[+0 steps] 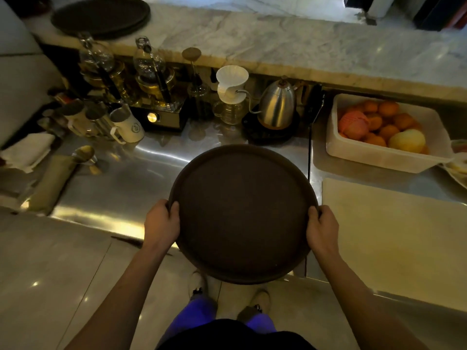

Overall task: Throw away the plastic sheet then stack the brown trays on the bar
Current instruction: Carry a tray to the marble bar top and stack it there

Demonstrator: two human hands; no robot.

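Note:
I hold a round brown tray (242,213) level over the front edge of the steel counter (121,188). My left hand (161,223) grips its left rim and my right hand (322,229) grips its right rim. On the raised marble bar (278,39) at the back left lies a stack of similar brown trays (101,16), far from the one I hold. No plastic sheet is in sight.
Between the counter and the bar stand siphon brewers (151,72), steel pitchers (101,120), a white dripper on a glass server (231,92) and a steel kettle (276,104). A white tub of oranges (384,157) and a pale cutting board (394,236) lie right.

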